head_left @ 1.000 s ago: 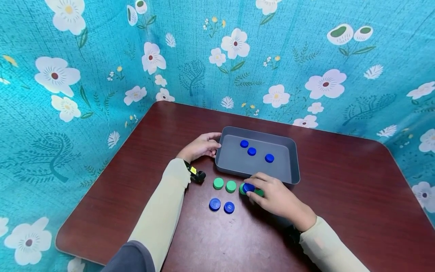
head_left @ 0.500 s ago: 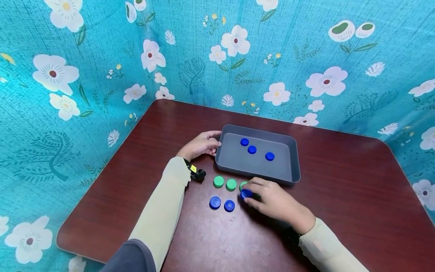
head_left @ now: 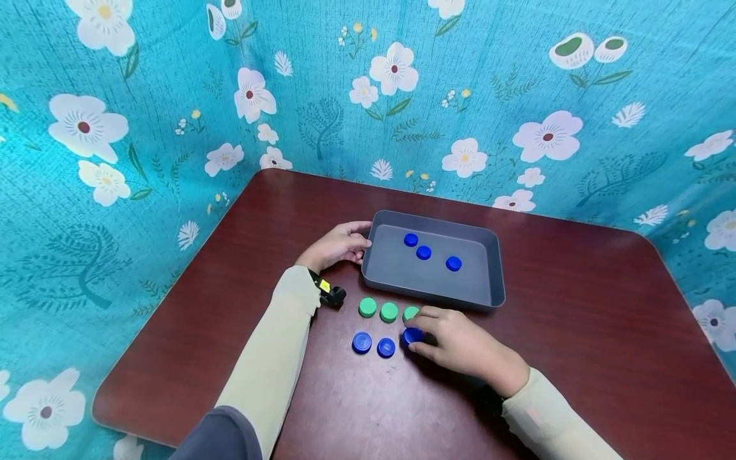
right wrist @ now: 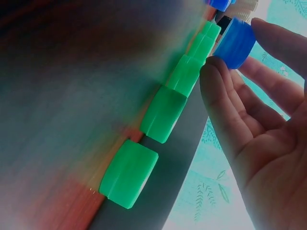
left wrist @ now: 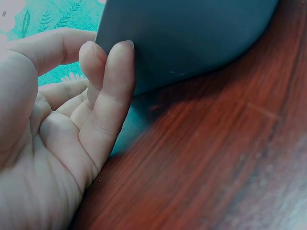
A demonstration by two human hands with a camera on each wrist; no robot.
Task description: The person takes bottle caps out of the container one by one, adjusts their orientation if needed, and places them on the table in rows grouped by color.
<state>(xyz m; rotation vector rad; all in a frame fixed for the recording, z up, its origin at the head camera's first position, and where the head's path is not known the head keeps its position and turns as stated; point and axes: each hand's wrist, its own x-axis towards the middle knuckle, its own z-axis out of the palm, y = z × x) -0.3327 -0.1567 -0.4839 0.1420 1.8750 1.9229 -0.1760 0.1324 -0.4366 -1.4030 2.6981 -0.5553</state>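
My left hand [head_left: 339, 246] holds the left end of a grey rectangular tray [head_left: 428, 295]. In the left wrist view its fingertips press the tray's outer wall [left wrist: 192, 38]. My right hand [head_left: 460, 342] pinches a blue bottle cap [right wrist: 235, 44] between thumb and fingers, low over the table. Left of it lie two blue caps, one farther left [head_left: 361, 342] and one nearer [head_left: 386, 347]. Behind them runs a row of green caps [head_left: 388, 312], its right end hidden by my right hand in the head view. Three blue caps [head_left: 423, 252] lie inside the tray.
The dark red-brown table [head_left: 575, 287] has rounded corners. A teal flowered cloth [head_left: 322, 96] hangs along its back and left sides. A black strap with a small device [head_left: 330, 292] sits on my left wrist.
My right hand has brought the blue cap from above the green row towards me and slightly left, beside the two blue caps. The left hand stays at the tray.
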